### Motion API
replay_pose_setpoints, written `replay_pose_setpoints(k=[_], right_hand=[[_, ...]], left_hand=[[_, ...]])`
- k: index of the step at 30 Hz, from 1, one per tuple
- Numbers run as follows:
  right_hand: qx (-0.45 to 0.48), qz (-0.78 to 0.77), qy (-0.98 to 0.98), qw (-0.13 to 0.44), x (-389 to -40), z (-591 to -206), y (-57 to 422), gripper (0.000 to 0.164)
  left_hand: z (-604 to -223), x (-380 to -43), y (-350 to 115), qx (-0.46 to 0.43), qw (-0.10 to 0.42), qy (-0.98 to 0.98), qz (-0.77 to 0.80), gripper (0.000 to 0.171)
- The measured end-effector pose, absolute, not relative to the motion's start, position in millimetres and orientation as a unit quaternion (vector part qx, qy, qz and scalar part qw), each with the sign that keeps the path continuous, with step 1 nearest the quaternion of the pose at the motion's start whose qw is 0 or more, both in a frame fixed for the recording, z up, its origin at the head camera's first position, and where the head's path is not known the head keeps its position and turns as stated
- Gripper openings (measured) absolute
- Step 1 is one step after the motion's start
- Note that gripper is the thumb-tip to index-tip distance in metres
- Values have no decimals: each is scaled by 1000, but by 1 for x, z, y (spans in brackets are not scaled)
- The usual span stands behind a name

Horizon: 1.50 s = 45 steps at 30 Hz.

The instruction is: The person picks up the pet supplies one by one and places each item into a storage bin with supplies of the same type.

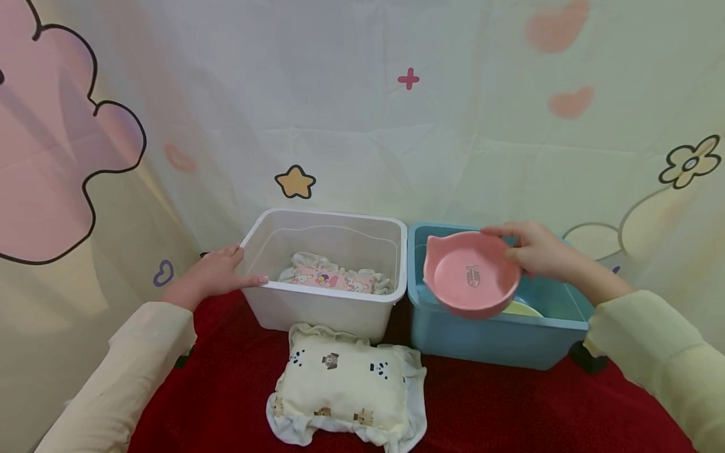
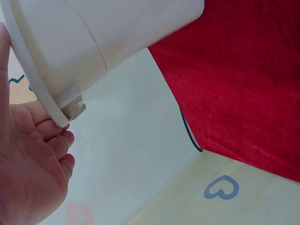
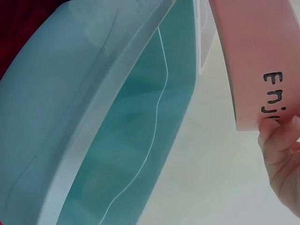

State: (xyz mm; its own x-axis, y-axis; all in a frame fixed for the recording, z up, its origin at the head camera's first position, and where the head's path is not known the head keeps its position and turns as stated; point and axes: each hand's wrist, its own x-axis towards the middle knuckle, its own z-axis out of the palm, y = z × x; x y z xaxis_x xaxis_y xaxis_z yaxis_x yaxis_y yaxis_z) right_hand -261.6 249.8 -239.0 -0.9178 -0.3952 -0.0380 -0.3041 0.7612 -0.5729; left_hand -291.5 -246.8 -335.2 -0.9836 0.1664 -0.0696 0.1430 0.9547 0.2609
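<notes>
Pink bowl [image 1: 472,274] with fishbone print: held up over left part of blue bin [image 1: 481,343], hiding some of bin's inside. Right hand [image 1: 532,251] grasps bowl's edge, thumb and fingers pinching it. Pale yellow thing [image 1: 522,309] inside blue bin, partly covered by bowl. White bin [image 1: 323,313] just beside; left hand [image 1: 218,270] grips its rim near corner. Pink frilled cushion [image 1: 334,280] within. Cream animal-print cushion [image 1: 345,384] lies before white bin on red cloth [image 1: 226,390]. Printed curtain [image 1: 351,94] hangs behind bins.
</notes>
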Motion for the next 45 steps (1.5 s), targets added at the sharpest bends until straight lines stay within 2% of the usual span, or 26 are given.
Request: replay_pose_setpoints(k=[10,45], right_hand=[[-160,-292,939,91,-270,-236,248,51],[-151,-270,947,89,-291,-238,240,54]], left_hand=[[-334,-290,-245,78,45,987,130,103],[-335,-292,-247,73,49,987,135,103]])
